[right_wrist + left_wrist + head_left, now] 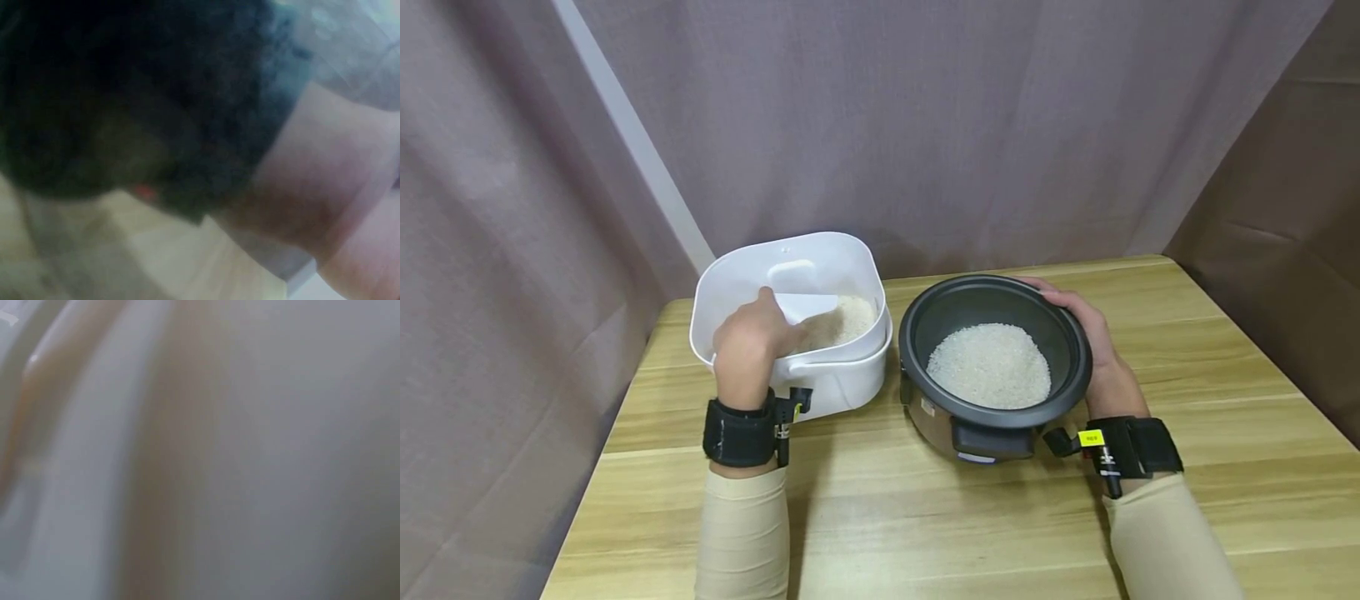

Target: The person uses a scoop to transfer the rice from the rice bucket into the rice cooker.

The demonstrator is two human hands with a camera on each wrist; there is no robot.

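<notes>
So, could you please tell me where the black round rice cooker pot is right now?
In the head view, the black round rice cooker pot sits right of centre on the wooden table, beside the white plastic rice bin, with the right hand on its rim.

This looks like a staged recording corner set up for kitchen work, not a lived-in kitchen. A light wooden table (925, 517) stands pushed into a corner that is draped on all sides with plain grey-brown curtain cloth (925, 125), with a pale upright strip (640, 150) showing between two of the hangings. The only kitchen items are a black rice cooker (992, 367) holding white rice and a white plastic bin (790, 308) of rice beside it. Cameras strapped on black wristbands (741, 429) add to the studio feel.
</notes>
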